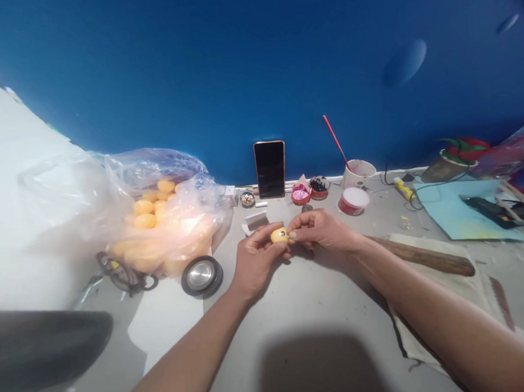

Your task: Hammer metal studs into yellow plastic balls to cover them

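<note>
A small yellow ball [277, 236] with a dark-and-white eye-like spot on its front sits between the fingertips of my left hand [257, 256]. My right hand [318, 228] is closed in a pinch against the ball's right side. Whatever lies between those right fingertips is too small to make out. Just behind my left fingers rests a small open white box [255, 221], partly covered by the hand. Beyond my right hand are a red-rimmed lid with pink bits [301, 195] and a dish of black pieces [319, 185].
A clear plastic bag [191, 191] of yellow balls [145, 221] fills the left, near a round black-and-silver object [202, 276]. A phone [270, 170] leans on the blue wall. Rightward stand a white cup [361, 171], a red-white tub [353, 202] and a wooden stick [430, 258] on cloth.
</note>
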The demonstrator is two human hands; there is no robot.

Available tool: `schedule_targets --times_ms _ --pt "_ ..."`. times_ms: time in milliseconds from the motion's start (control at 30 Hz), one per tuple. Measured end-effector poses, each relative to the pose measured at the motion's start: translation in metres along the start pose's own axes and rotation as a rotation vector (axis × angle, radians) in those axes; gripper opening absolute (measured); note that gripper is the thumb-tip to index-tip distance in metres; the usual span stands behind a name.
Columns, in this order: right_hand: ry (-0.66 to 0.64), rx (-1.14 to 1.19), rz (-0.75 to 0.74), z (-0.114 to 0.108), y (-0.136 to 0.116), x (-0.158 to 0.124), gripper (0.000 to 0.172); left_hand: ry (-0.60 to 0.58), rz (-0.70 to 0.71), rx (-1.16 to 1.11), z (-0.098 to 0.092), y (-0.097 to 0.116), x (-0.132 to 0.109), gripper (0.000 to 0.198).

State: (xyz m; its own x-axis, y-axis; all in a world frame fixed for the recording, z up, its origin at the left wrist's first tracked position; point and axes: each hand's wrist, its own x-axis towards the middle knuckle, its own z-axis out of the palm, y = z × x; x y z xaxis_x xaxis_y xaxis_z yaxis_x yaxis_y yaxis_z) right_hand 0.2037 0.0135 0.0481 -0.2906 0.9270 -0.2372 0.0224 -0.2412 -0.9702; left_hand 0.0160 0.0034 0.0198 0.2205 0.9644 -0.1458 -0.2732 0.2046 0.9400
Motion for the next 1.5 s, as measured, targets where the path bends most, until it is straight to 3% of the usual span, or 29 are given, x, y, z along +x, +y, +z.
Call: schedule_targets --times_ms 833,1167,1333,1500 --pt "0.007 -0.025 -0.018 0.004 -0.001 -0.003 0.012 -0.007 -0.001 0.030 0.002 0.000 -0.003 0.053" --pt "-0.011 -0.034 -0.084 -0.001 0.001 0.002 0.031 -0.042 -0.047 -0.035 -0.002 -0.004 0.000 0.062" --pt "-0.063 -0.079 -0.097 -0.002 0.004 0.000 0.028 -0.033 -0.058 -0.045 -0.002 -0.004 0.000 0.063" --pt "-0.031 -0.104 -0.088 -0.001 0.008 0.003 0.024 -0.021 -0.044 -0.023 0.001 -0.001 -0.002 0.059"
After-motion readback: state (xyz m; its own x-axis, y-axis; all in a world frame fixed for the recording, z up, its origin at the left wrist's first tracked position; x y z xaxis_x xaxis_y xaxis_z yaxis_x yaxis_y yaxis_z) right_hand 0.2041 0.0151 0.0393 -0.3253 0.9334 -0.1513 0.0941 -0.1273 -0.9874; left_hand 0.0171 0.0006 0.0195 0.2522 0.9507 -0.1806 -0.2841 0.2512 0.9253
